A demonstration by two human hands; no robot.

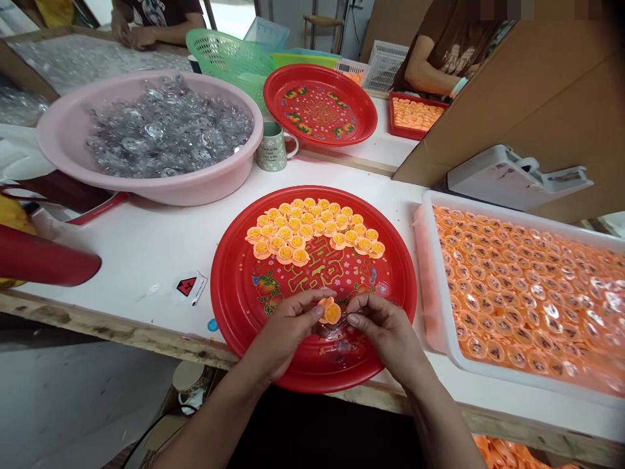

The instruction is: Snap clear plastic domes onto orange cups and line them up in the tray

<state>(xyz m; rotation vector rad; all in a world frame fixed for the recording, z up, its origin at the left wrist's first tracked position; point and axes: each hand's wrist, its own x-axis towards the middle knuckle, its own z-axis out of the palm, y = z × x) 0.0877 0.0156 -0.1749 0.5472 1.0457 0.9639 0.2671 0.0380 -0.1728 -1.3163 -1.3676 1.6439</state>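
My left hand (291,324) pinches a small orange cup-shaped plastic piece (333,313) with a round yellow-orange face, between thumb and forefinger. Close by on its right, the thumb and fingers of my right hand (383,326) are drawn together; whatever they grip is too small to make out. Both hands are over the near half of a red round tray (229,260) with a printed flower pattern. Several similar orange pieces (306,231) lie grouped across the tray's far half. Shiny transparent bits (383,288) rest on the tray around my hands.
To the left, a pink basin (205,184) holds many transparent plastic parts (166,130). A mug (272,148) stands behind the tray. At right is a white bin (442,355) of orange pieces (498,286). A second red tray (319,104) and two other people are farther back.
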